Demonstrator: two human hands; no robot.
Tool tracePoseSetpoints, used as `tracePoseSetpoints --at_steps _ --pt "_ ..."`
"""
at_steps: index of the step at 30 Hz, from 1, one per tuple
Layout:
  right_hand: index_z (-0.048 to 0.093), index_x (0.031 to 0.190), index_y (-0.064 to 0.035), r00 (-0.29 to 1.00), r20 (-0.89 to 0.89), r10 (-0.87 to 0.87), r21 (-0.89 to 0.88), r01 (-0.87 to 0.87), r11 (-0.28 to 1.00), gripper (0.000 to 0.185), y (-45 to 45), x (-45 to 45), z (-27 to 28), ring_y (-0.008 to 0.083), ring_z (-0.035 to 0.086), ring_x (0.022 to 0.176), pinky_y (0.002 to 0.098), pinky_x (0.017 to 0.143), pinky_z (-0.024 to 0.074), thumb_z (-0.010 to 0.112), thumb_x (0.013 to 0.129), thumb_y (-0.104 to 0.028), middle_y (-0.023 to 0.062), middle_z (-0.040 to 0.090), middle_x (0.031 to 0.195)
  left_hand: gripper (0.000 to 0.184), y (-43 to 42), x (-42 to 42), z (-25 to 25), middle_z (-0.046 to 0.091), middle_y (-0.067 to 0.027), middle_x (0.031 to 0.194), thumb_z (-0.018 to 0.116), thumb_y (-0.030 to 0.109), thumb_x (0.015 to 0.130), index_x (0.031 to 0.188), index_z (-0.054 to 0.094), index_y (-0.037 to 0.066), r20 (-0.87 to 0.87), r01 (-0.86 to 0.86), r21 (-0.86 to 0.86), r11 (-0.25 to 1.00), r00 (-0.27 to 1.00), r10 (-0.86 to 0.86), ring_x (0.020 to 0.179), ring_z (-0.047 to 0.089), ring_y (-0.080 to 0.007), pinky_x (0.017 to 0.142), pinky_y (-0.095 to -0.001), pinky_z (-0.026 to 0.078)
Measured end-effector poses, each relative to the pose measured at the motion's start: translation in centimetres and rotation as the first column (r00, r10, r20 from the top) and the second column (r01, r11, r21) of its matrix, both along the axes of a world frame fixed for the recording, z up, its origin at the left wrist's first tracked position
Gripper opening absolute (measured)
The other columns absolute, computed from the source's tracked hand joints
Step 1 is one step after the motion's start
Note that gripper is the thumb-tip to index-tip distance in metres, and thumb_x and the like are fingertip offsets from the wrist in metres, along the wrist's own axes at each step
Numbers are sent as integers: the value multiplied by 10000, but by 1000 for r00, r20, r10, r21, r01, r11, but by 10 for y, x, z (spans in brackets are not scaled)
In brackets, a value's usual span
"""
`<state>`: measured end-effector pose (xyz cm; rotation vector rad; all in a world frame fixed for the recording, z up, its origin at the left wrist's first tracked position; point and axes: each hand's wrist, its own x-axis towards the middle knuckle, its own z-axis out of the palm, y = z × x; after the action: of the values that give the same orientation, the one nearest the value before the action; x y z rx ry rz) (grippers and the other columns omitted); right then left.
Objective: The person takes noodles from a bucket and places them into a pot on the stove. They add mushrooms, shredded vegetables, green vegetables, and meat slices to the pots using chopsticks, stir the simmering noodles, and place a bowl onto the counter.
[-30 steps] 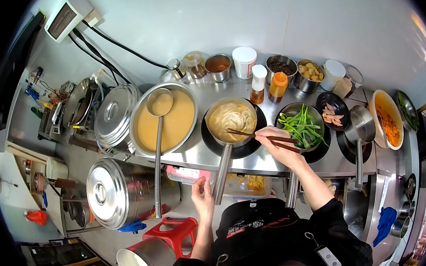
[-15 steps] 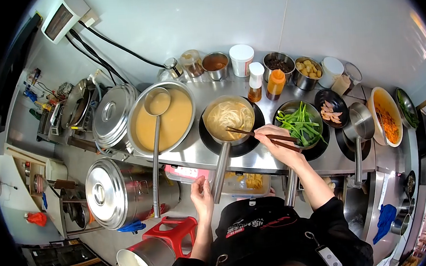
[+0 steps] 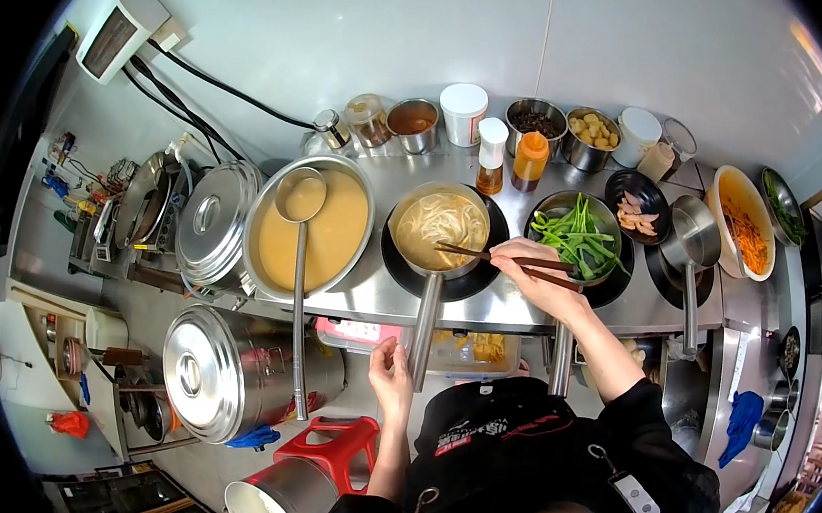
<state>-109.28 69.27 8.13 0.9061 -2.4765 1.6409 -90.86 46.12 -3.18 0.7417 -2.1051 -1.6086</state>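
Note:
My right hand point(image 3: 538, 274) is closed around dark chopsticks point(image 3: 473, 253). Their tips dip into pale noodles point(image 3: 439, 224) in broth, inside a small long-handled saucepan point(image 3: 411, 263). This saucepan sits on a round black burner point(image 3: 493, 251). Just left of its metal handle point(image 3: 426, 324), and apart from it, is my left hand point(image 3: 389, 370); its fingers are loosely bent with nothing between them. Close to the right hand, a second pan holds green leafy vegetables point(image 3: 578, 235).
Left stands a large bowl of tan broth point(image 3: 319, 239) with a ladle point(image 3: 300, 293) across its rim. Sauce bottles point(image 3: 529, 162) and tubs line the wall. At right are a dish of meat pieces point(image 3: 634, 214), an unused-looking saucepan point(image 3: 690, 232) and shredded carrot point(image 3: 746, 236). A red stool point(image 3: 321, 444) stands below.
The noodles have shifted slightly in the saucepan around the chopstick tips. Both hands stay in nearly the same place; the whole view has moved very slightly.

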Motion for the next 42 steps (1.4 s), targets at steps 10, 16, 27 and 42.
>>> tracePoseSetpoints --at_steps 10,16,27,42 --pt "664 883 17 996 -37 -78 -95 74 993 125 7 3 10 252 662 815 306 722 520 652 873 -107 127 684 887 255 -4 -1 -5 641 -133 986 591 143 928 1083 609 -59 -6 -4 6 1000 1000 4 870 603 -171 798 -300 486" --pt "660 928 32 995 -52 -84 -139 76 987 137 18 -10 2 237 658 824 301 745 517 662 865 -88 132 687 919 251 -3 -2 -2 643 -132 979 590 143 927 1082 613 -53 -12 -2 -6 1000 1000 2 858 604 -168 788 -299 486" --pt "666 901 22 996 20 -86 -60 87 994 158 25 2 2 231 646 754 307 685 508 648 888 -135 126 679 846 276 -3 -3 -3 641 -88 954 597 144 944 1102 590 -83 3 -5 -33 999 1000 6 862 579 -117 784 -244 466" --pt "655 909 43 985 -32 -170 -197 161 967 123 38 21 -8 243 664 817 305 725 525 679 843 -58 147 686 901 242 -5 -8 -8 622 -128 1023 585 125 928 1092 598 -52 -26 -26 -121 992 999 23 889 577 -189 798 -308 465"
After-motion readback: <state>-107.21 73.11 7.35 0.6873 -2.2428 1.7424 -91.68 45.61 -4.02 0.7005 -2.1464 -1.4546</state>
